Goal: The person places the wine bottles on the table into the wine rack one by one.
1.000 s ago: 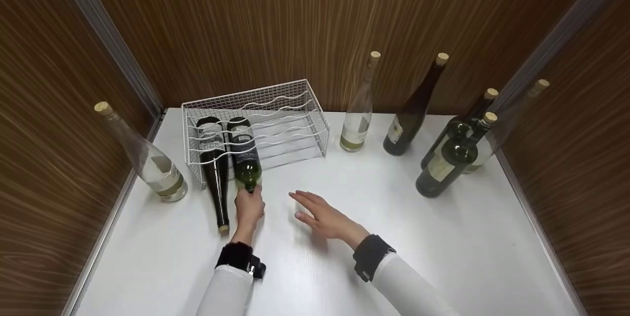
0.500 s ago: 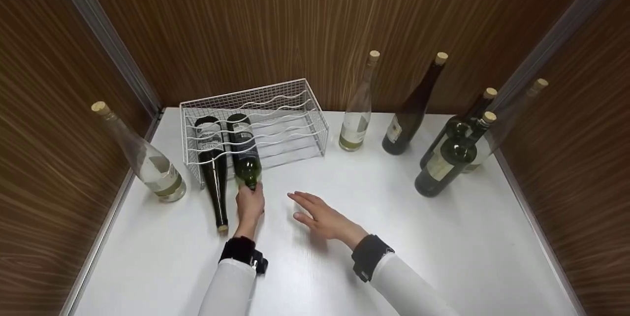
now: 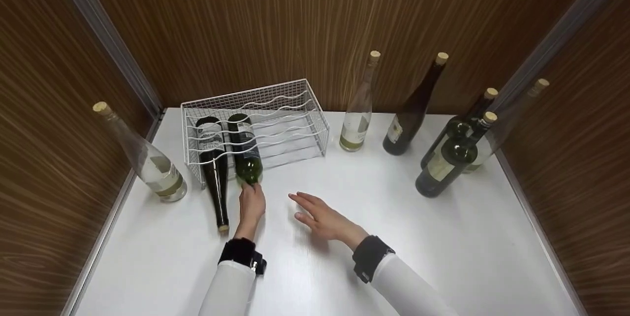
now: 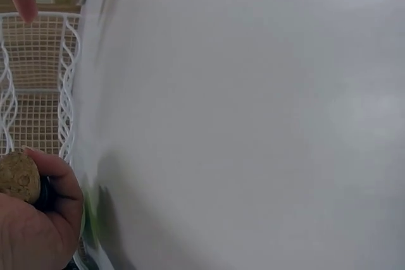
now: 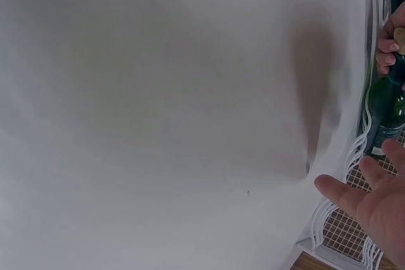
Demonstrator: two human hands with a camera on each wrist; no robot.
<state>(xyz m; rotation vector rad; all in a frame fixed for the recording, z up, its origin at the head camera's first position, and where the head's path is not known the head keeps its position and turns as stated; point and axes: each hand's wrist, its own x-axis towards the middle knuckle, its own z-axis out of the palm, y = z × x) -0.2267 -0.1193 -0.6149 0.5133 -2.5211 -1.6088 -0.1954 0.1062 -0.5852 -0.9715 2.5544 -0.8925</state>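
Observation:
A green wine bottle (image 3: 245,151) lies in the white wire rack (image 3: 295,131), its base toward the back and its neck toward me. My left hand (image 3: 252,204) grips that neck, its fingers curled round just below the cork (image 4: 19,177), which pokes out in the left wrist view. Left of it, a dark, longer-necked bottle (image 3: 215,178) rests in the same rack with its corked end over the table. My right hand (image 3: 322,217) hovers to the right, fingers stretched out, holding nothing.
Right of the rack stand a clear bottle (image 3: 355,124) and a dark red one (image 3: 406,119). Farther right, green bottles (image 3: 445,166) crowd a clear one. Another clear bottle (image 3: 160,171) stands at the left edge. Wood-grain panels (image 3: 315,25) enclose the table on three sides.
My left hand has moved slightly forward, pushing the green bottle a little deeper into the rack, and its grip at the neck has shifted. The right hand stays almost still.

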